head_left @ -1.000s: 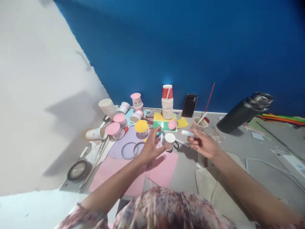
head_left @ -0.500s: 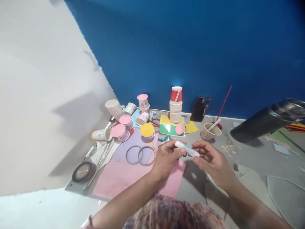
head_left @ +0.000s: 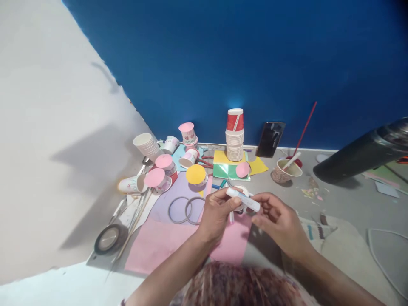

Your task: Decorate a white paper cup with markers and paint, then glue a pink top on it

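Observation:
My left hand pinches a white glue stick between thumb and fingers, above the pink paper. Close to the stick's right end is my right hand, its thumb and curled fingers apart; whether a fingertip touches the stick is unclear. Behind and below the stick, a pale round object and a pink-tipped piece are mostly hidden. Two grey rings overlap on the purple and pink sheets left of my left hand. Beyond them stands a paper cup topped with a yellow disc.
Cups with pink discs cluster at the left, near a tape roll. Stacked cups, a phone and a bowl holding a red stick line the blue wall. A dark bottle leans at right.
The view has shifted slightly. The glue stick has moved a little left with my left hand, and my right thumb has drawn away from its end. More of the pale round object shows beneath.

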Demonstrator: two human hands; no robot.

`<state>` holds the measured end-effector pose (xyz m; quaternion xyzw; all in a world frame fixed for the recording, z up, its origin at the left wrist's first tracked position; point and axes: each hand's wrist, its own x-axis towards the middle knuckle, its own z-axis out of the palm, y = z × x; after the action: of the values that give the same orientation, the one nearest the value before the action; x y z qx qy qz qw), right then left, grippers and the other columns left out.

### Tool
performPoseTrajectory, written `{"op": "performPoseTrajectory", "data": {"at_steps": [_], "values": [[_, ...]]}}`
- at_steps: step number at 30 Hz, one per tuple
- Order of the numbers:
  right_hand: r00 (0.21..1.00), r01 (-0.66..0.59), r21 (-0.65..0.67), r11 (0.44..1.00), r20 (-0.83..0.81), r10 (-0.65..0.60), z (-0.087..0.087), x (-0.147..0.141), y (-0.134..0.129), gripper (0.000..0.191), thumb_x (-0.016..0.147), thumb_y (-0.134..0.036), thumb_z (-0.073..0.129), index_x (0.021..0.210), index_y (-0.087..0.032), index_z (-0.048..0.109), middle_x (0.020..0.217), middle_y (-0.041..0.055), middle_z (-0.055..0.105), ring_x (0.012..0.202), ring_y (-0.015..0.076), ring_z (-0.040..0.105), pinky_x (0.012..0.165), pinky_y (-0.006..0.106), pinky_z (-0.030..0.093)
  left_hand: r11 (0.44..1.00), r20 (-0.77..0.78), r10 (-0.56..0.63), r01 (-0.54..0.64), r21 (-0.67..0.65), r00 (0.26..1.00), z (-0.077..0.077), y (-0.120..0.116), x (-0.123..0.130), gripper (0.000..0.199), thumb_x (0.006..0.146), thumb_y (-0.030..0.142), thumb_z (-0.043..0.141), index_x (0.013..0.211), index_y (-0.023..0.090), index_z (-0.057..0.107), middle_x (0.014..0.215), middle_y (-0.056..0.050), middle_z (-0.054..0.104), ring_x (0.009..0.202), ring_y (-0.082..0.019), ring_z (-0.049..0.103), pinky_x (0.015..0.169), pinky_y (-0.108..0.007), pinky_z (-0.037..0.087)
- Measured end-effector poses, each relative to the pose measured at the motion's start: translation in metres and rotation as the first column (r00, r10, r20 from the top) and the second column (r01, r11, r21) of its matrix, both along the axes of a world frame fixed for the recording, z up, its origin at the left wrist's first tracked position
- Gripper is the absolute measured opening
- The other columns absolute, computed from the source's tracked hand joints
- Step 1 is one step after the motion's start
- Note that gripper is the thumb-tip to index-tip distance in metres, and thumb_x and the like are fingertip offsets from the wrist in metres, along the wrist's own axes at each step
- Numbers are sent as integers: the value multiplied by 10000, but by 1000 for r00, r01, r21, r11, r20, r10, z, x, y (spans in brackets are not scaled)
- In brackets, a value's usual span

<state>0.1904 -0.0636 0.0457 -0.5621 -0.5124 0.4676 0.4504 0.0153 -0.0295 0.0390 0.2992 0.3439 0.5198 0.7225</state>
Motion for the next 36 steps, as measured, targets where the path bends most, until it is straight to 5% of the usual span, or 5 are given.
{"op": "performPoseTrajectory", "data": {"at_steps": [4,10,18,27,36], "values": [[973,60,155,986,213,-93,0,0,-6,221,793,-425,822,854,-216,778,583,-31,628,513,132,558,522,238,476,1000,13,-7,7,-27,1000,-2,-1,-1,426,592,437,1046,888,186,870,802,-17,757,698,-108,628,714,-246,484],[956,39,216,976,276,-99,3,5,-6,279,840,-523,795,812,-245,806,551,-23,642,467,138,556,482,248,472,999,64,-39,42,-33,997,0,-1,0,396,588,389,1054,878,186,875,791,-9,732,698,-86,594,700,-218,453],[992,-1,203,979,127,-25,-12,3,-8,444,764,-513,900,1105,-248,797,748,22,757,544,158,602,550,283,539,999,-57,-1,-1,-37,998,4,-2,1,410,569,427,1049,845,183,870,703,4,704,615,-76,530,616,-209,416],[990,138,97,986,-35,-135,-15,0,-2,333,790,-435,872,1033,-215,811,842,56,804,636,179,683,581,279,577,999,-191,37,-30,39,981,12,-4,6,299,646,364,988,796,169,819,678,16,683,641,-104,559,681,-251,500],[951,307,207,929,-98,-292,-2,28,9,242,865,-425,832,1038,-270,764,829,24,740,645,166,633,574,292,538,971,-490,196,-99,217,850,-11,4,-10,695,670,319,941,1305,239,670,1191,-69,670,986,-185,625,811,-289,524]]}}
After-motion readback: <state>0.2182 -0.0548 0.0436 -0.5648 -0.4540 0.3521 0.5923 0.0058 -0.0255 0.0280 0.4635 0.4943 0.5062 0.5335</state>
